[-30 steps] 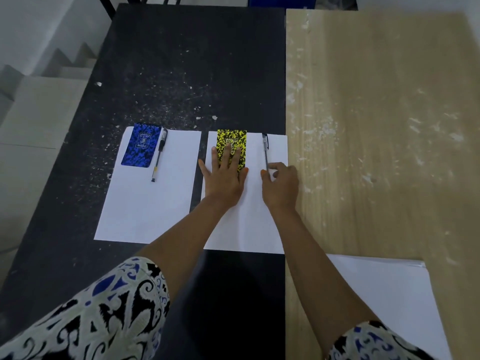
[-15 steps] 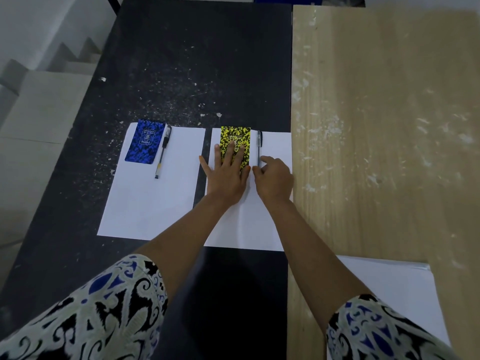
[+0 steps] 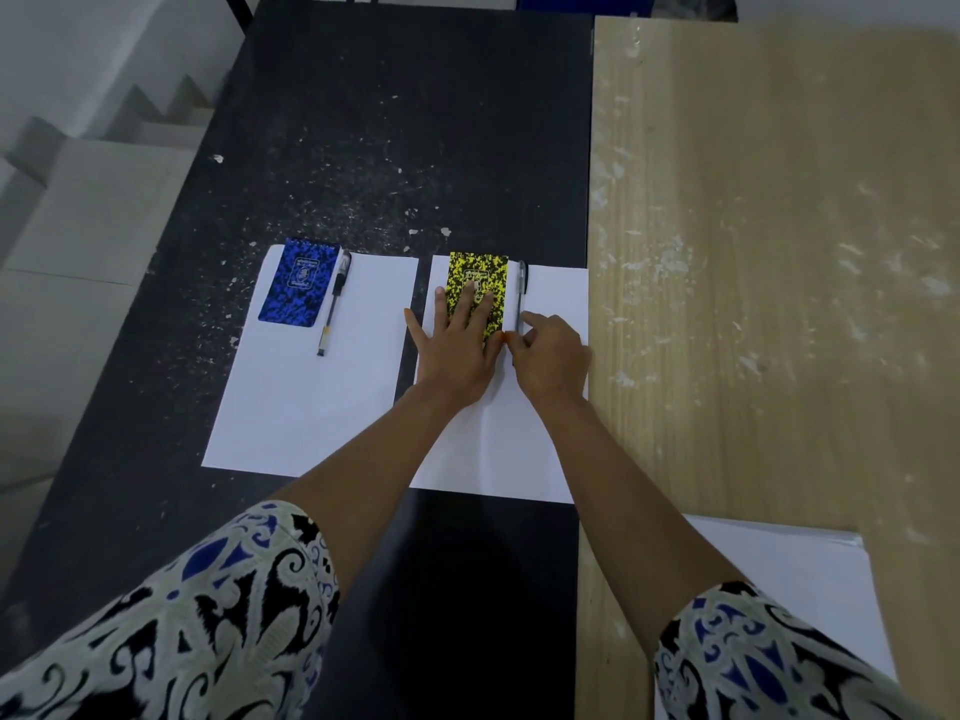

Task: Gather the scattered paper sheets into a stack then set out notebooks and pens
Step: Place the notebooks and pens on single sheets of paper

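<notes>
Left hand: I see my left hand (image 3: 457, 350) lying flat with fingers straight and spread, pressing the yellow notebook (image 3: 478, 291) down; the fingers cover its near half; the thumb reaches out over the dark gap between the two sheets.
Right hand: my right hand (image 3: 553, 356) has its fingers curled, pinching the near end of the pen (image 3: 521, 298) that lies just beside the yellow notebook's right edge; the pen runs straight away from me.
Right sheet: the white sheet (image 3: 550, 449) under both hands lies on the black table (image 3: 363, 122); its right edge meets the wooden table (image 3: 753, 252).
Left sheet: a second white sheet (image 3: 311, 407) lies just beside it, a narrow dark strip between them; it carries the blue notebook (image 3: 300, 280) at its far left corner and a black pen (image 3: 335, 304) just right of that notebook, slightly tilted.
Paper stack: the stack of sheets (image 3: 795, 574) sits on the wooden table near my right sleeve (image 3: 753, 662); its near part is hidden.
Black table: speckled with pale flecks.
</notes>
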Tool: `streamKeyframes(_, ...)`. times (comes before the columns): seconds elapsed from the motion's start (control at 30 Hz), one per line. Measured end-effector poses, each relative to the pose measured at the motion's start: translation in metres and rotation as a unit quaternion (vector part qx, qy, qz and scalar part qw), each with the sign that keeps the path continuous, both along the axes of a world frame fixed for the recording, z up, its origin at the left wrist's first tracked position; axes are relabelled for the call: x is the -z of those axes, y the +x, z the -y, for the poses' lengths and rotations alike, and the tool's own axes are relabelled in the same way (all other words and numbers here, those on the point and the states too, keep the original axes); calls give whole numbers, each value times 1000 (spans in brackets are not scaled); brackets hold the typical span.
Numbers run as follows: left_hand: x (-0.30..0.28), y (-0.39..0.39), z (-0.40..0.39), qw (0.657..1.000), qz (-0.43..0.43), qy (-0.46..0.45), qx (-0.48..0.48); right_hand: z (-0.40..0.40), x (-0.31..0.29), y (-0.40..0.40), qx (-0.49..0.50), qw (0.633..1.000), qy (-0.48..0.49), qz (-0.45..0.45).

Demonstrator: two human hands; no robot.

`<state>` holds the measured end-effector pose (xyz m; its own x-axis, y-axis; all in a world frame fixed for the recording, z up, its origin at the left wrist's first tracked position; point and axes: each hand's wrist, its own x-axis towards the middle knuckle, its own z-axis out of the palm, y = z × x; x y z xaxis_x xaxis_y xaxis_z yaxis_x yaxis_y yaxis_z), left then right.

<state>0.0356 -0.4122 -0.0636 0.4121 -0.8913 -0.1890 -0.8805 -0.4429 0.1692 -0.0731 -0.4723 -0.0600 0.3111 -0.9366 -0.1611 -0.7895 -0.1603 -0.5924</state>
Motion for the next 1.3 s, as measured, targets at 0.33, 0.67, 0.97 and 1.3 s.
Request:
streamKeyframes(0.33,-27,-12,-26,999,-10,-41,-21,-16,-23,-19,13,999,18,43)
streamKeyframes(0.67,-57,-73,-76,991,-73,-107,-23,-70,-50,-92,48,995,48,71)
streamKeyframes(0.97,-58,-158,-126,982,-161,-100,-3,-130,-52,-206,122,988,80,51)
streamKeyframes(1.3,-57,-244,-168,952,-291,-95,9,-168,-48,-308,158,986,47,5)
